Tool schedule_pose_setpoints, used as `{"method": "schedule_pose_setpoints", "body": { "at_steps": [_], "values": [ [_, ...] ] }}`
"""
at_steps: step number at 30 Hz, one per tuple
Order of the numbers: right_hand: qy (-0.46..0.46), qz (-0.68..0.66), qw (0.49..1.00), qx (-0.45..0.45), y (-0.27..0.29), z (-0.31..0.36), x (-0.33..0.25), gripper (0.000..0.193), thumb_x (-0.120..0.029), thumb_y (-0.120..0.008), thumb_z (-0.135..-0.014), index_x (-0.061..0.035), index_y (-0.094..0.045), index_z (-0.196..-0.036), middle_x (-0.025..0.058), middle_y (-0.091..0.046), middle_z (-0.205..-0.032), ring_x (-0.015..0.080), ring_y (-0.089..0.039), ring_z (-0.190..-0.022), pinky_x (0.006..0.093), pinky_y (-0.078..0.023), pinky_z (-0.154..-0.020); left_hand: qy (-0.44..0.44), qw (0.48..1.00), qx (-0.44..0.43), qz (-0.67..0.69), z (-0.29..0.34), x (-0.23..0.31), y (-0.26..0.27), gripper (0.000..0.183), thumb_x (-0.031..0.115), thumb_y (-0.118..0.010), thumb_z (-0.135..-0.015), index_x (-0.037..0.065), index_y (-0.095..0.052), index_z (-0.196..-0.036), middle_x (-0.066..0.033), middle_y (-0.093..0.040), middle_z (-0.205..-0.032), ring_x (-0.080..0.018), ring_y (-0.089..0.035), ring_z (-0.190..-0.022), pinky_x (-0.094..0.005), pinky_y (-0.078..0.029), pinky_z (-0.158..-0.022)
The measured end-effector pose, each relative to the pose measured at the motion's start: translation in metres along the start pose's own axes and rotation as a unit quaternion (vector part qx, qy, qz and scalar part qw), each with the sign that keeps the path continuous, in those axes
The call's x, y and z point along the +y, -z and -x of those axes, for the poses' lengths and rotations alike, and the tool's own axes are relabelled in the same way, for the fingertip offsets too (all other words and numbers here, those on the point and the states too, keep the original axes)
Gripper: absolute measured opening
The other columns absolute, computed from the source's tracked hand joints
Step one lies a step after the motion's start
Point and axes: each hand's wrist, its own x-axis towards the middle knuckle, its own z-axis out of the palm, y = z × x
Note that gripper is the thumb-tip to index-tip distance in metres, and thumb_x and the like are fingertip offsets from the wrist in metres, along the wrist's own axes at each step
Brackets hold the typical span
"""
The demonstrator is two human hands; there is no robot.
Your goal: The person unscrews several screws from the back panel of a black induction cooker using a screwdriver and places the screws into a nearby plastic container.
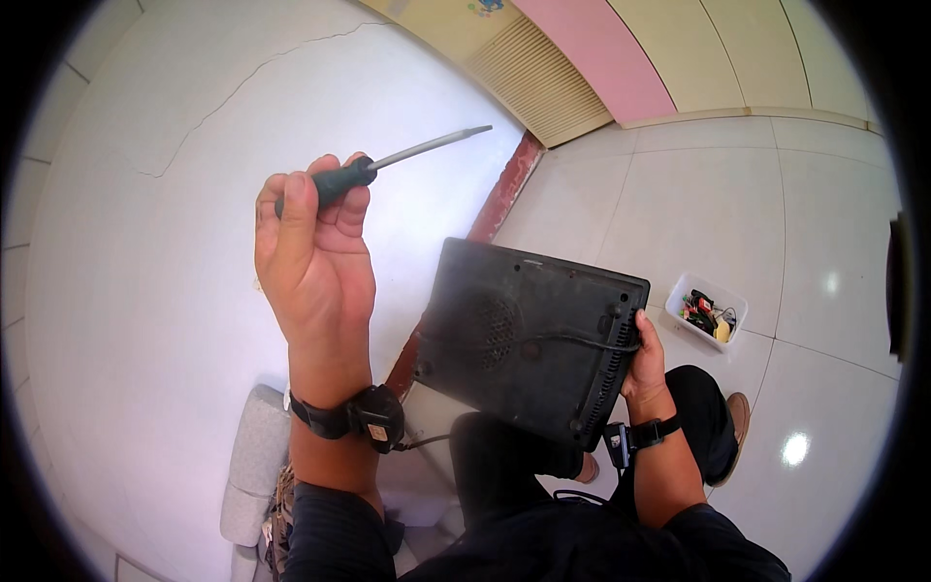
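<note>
Raised at the upper left, my left hand (325, 252) is closed round the dark green handle of a screwdriver (417, 149). Its metal shaft points to the upper right, away from the appliance and touching nothing. My right hand (648, 364) grips the right edge of a black induction cooker (475, 369), fingers partly hidden by it. The cooker's underside faces me, showing a round vent grille, a slotted vent along the right side and small feet at the corners. A black power cord (582, 339) runs across it toward my right hand. The cooker is above my knees.
A white plastic box (706, 310) of small tools and parts stands on the tiled floor (698, 213) at the right. A cracked white wall (175, 252) rises on the left. Pale cabinets (747, 58) line the far side. A grey cushion (254, 456) lies at the lower left.
</note>
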Motion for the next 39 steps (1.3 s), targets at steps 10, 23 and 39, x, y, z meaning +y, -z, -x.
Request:
{"method": "schedule_pose_setpoints", "body": {
  "at_steps": [10, 23, 39],
  "values": [
    [-0.007, 0.005, 1.000, 0.011, 0.001, 0.001, 0.001, 0.048, -0.043, -0.054, -0.100, -0.0021, -0.065, -0.122, 0.0141, -0.072, -0.115, 0.0287, -0.069, -0.103, 0.0428, -0.055, -0.094, 0.001, 1.000, -0.007, 0.008, 0.003, -0.001, 0.001, 0.008, 0.011, -0.057, -0.102, 0.004, -0.055, -0.106, -0.0161, -0.067, -0.112, -0.0323, -0.063, -0.118, -0.0363, -0.056, -0.100],
    [-0.002, 0.010, 1.000, 0.021, 0.003, 0.002, 0.001, 0.046, -0.041, -0.054, -0.101, -0.0014, -0.064, -0.122, 0.0145, -0.071, -0.116, 0.0287, -0.069, -0.103, 0.0430, -0.056, -0.093, -0.013, 0.999, 0.029, 0.015, 0.007, 0.001, 0.002, 0.029, 0.002, -0.058, -0.097, 0.004, -0.041, -0.120, -0.0208, -0.065, -0.111, -0.0411, -0.065, -0.114, -0.0469, -0.057, -0.097],
    [0.067, 0.065, 0.993, 0.069, 0.007, 0.000, 0.006, 0.040, -0.040, -0.056, -0.100, -0.0057, -0.066, -0.120, 0.0109, -0.072, -0.115, 0.0274, -0.069, -0.105, 0.0437, -0.055, -0.095, 0.235, 0.775, -0.172, -0.560, 0.072, -0.088, 0.209, 0.023, 0.013, -0.052, -0.095, 0.001, -0.062, -0.112, -0.0060, -0.064, -0.088, -0.0098, -0.053, -0.059, -0.0254, -0.045, -0.055]
  ]
}}
